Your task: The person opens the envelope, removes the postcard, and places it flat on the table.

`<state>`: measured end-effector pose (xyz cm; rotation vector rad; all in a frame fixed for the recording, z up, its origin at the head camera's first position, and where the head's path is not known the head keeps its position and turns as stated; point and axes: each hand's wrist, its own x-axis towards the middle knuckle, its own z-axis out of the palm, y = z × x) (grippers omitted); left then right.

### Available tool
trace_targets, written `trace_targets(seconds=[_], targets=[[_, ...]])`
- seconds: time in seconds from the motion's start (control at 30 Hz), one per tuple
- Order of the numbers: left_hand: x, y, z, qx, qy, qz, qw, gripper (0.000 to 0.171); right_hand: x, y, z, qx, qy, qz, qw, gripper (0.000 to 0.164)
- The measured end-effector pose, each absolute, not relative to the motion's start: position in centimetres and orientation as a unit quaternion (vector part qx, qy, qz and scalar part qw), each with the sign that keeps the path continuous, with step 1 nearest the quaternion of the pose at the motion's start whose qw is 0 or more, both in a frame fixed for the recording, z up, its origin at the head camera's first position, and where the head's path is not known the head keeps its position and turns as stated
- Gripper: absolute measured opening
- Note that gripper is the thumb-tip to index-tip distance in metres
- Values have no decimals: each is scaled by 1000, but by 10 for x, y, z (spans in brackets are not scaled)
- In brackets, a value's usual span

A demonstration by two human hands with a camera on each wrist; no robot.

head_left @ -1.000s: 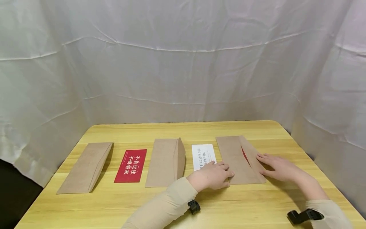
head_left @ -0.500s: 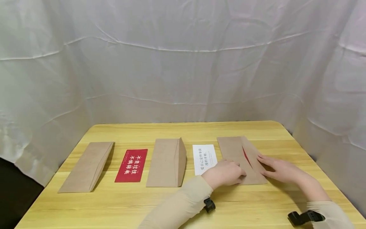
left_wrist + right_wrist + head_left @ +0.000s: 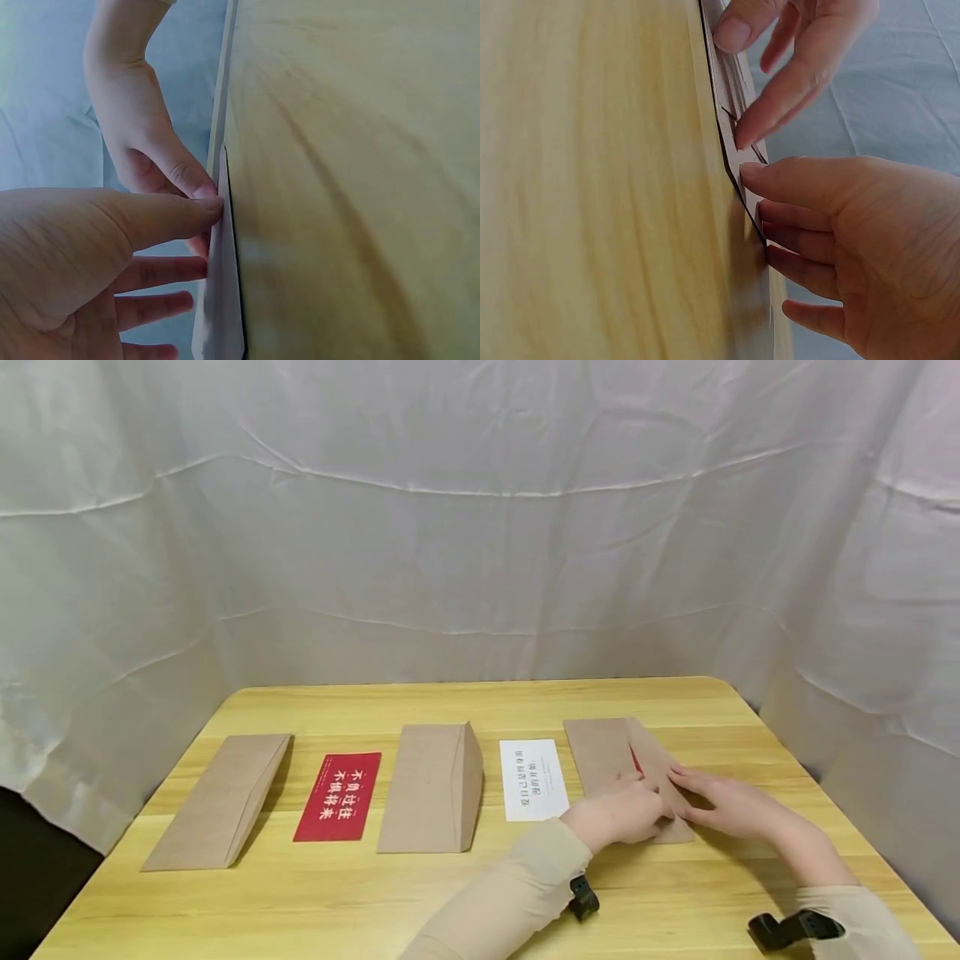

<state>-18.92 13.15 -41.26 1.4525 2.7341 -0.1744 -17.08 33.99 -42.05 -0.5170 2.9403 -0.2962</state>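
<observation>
A brown paper envelope lies at the right of the table, its flap slightly raised, with a red sliver showing at the opening. My left hand reaches across the envelope's near part, fingertips touching it by the flap fold. On the flap rest the fingertips of my right hand. In the left wrist view, the thumb touches the envelope edge and the fingers stretch out. The right wrist view has my right hand's fingers extended against the paper, close to the left hand.
Left of that envelope lies a white printed card. Further left come a second brown envelope with its flap standing up, a red card and a third brown envelope. A pale curtain surrounds the wooden table.
My left hand has slid rightward over the envelope from its left edge toward the flap, uncovering the white card. The right hand has stayed on the flap. The red sliver is now partly covered.
</observation>
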Motion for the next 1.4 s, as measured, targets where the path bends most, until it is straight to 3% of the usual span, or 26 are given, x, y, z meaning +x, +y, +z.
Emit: trace_targets(seconds=[0.43, 0.83, 1.13, 1.4], targets=[[-190, 144, -414, 429, 901, -44, 35, 34, -172, 341, -423, -173, 976, -110, 74, 66], [-195, 147, -416, 439, 898, -14, 8, 33, -172, 339, -422, -173, 977, -112, 57, 67], [-192, 143, -407, 444, 896, -8, 20, 26, -171, 340, -423, -173, 977, -111, 55, 67], [-189, 130, -403, 470, 882, -34, 13, 46, -171, 341, -424, -165, 977, -117, 63, 69]])
